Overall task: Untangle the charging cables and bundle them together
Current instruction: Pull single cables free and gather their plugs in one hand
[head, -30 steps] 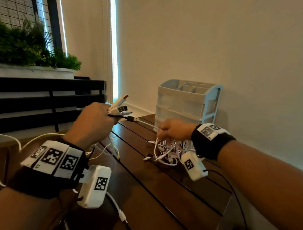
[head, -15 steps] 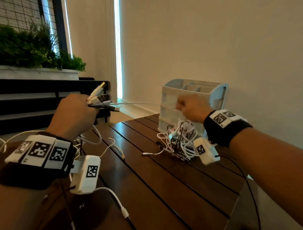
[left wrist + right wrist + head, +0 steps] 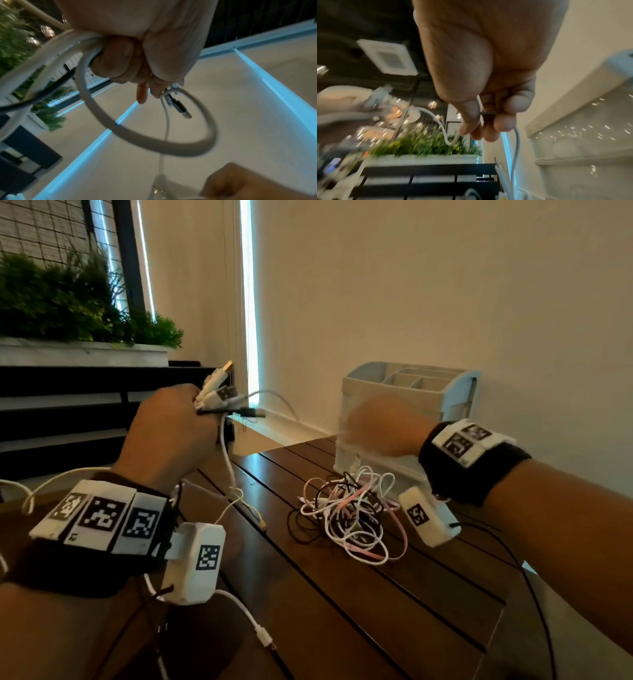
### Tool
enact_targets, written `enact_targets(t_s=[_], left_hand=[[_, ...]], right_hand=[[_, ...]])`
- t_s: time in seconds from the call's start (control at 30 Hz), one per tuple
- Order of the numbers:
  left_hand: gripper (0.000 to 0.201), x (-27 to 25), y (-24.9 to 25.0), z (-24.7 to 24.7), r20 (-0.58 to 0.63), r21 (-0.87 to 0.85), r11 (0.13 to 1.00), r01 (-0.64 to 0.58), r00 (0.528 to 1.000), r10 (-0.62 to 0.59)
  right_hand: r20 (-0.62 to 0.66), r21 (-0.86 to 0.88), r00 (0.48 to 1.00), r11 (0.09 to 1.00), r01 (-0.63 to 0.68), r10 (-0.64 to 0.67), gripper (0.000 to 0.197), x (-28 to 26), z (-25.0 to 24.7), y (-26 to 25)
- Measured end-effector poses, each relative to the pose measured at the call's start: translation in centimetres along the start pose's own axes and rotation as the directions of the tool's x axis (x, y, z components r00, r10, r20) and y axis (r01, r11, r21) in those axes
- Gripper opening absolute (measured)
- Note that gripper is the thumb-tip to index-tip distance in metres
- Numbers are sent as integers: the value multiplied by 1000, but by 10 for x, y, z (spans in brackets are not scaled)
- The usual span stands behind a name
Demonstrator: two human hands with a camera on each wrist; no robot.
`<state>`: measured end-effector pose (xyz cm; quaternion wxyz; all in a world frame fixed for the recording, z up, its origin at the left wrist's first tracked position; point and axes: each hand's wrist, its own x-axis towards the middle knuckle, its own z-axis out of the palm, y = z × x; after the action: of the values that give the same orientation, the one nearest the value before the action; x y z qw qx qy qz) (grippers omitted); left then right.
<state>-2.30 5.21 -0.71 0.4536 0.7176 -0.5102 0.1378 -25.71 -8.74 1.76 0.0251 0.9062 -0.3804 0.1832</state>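
My left hand (image 3: pixel 178 426) is raised over the table's left side. It grips several cable ends in a fist, and their plugs (image 3: pixel 219 393) stick out past the knuckles. In the left wrist view my left hand (image 3: pixel 137 75) is curled round white cables (image 3: pixel 96 102), with a black plug (image 3: pixel 180 109) beyond. My right hand (image 3: pixel 373 426), blurred, hovers above the tangled cables (image 3: pixel 349 515). In the right wrist view, my right hand (image 3: pixel 481 125) pinches a thin white cable (image 3: pixel 441 127). That white cable (image 3: pixel 277 400) arcs loosely between both hands.
A pale blue drawer organizer (image 3: pixel 452 402) stands against the wall behind the tangle. The dark slatted table (image 3: pixel 342 604) ends at the right near the wall. Loose white cable ends (image 3: pixel 263 638) trail by my left wrist. A planter (image 3: pixel 82 350) sits on a black rack at left.
My right hand rose from the tangle, drawing a white cable up with it. That cable was taut half a second ago and now sags. The tangle has settled flatter on the table.
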Motion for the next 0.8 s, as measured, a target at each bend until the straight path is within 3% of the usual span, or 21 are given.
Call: enact_targets(t_s=[0.07, 0.13, 0.2, 0.3, 0.43, 0.6, 0.7, 0.77, 0.8], left_hand=[[23, -5, 17, -6, 4, -109, 993, -40, 999, 40], [15, -14, 34, -7, 21, -177, 980, -90, 995, 95], [21, -23, 44, -3, 74, -201, 969, -142, 984, 160], [30, -31, 47, 11, 205, -149, 975, -166, 959, 195], [13, -30, 36, 24, 259, -52, 992, -119, 957, 129], [29, -24, 24, 20, 289, -110, 989, -101, 948, 130], [29, -24, 27, 19, 323, -34, 991, -129, 937, 133], [25, -22, 27, 16, 286, -13, 991, -134, 949, 132], [23, -20, 27, 14, 266, -19, 992, -128, 955, 129]], right_hand=[[23, -132, 997, 988, 78, -76, 23, -3, 7, -13], [-19, -85, 990, 986, 140, -142, 22, -3, 10, -26], [-10, -76, 981, 978, 194, -195, 19, -4, 10, -37], [-8, -67, 961, 959, 275, -276, 15, -5, 5, -51], [-47, 44, 942, 941, 334, -332, 12, -5, -9, -56], [90, 118, 961, 961, 251, -263, 6, -3, -11, -44], [207, 159, 958, 973, 168, -200, 9, 2, -9, -33], [308, 133, 945, 989, 70, -108, 10, 9, -13, -22], [293, 127, 953, 991, 39, -75, 10, 13, -16, -18]])
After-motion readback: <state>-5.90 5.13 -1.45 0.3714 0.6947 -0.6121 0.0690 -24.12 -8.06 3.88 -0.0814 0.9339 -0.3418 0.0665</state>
